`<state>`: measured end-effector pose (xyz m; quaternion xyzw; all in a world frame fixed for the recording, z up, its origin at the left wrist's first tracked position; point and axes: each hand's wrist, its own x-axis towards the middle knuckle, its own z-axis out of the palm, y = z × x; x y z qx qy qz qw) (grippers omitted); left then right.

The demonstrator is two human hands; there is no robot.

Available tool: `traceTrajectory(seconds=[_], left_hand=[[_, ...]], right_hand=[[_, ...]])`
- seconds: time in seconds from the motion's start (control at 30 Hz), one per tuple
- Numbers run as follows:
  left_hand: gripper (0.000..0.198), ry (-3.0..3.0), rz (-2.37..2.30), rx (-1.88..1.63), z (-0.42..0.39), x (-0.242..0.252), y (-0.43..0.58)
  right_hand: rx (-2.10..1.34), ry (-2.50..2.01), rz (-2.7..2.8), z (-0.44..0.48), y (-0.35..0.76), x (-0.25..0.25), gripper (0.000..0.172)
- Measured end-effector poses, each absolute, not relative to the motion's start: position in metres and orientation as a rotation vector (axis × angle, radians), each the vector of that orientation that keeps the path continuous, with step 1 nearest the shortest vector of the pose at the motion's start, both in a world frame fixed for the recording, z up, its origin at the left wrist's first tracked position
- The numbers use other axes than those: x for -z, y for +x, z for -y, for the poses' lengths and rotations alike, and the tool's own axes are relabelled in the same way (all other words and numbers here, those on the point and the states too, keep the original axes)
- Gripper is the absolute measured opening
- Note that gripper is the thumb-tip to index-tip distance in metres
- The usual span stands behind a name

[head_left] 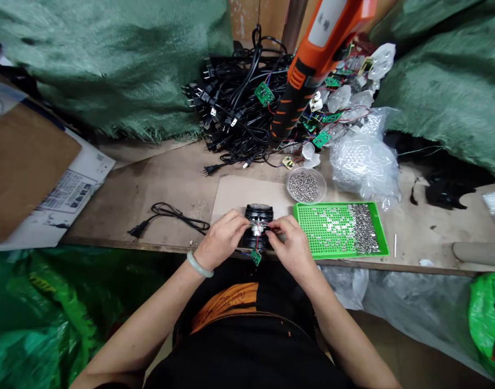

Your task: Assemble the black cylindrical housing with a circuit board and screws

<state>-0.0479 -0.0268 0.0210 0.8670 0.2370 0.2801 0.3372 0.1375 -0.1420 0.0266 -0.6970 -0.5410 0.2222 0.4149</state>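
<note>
A black round-ended device (259,209) with a pale middle part lies at the table's front edge, between my hands. My left hand (225,235) comes in from its left, thumb and fingers pinched on a thin wire (258,223) that crosses the device. From the other side my right hand (291,241) pinches near the wire's other end; the fingertips hide the exact grip. A small green circuit board (255,256) hangs by a red wire below the device, just past the table edge. To the left lies a black power cord (174,212) with its plug.
Right of my hands is a green tray (298,227) of small metal parts, with a bowl (323,186) of screws behind it. Black cords (239,119), circuit boards and an orange-black tool (302,81) are farther back. A cardboard box (28,156) stands left, a plastic bag (363,159) right.
</note>
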Motion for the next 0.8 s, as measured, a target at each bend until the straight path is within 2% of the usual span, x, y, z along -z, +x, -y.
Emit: traceTrajectory(seconds=[0.33, 0.53, 0.8], left_hand=[[0.014, 2.191, -0.624, -0.671, 0.021, -0.021, -0.053], [0.019, 2.033, -0.733, -0.623, 0.024, -0.017, -0.064], [0.014, 1.988, -0.796, -0.678, 0.026, -0.022, -0.056]], right_hand=[[-0.464, -1.721, 1.440, 0.140, 0.135, -0.029, 0.008], [-0.451, -1.772, 1.410, 0.142, 0.133, -0.027, 0.010], [-0.337, -1.831, 1.515, 0.140, 0.134, -0.029, 0.013]])
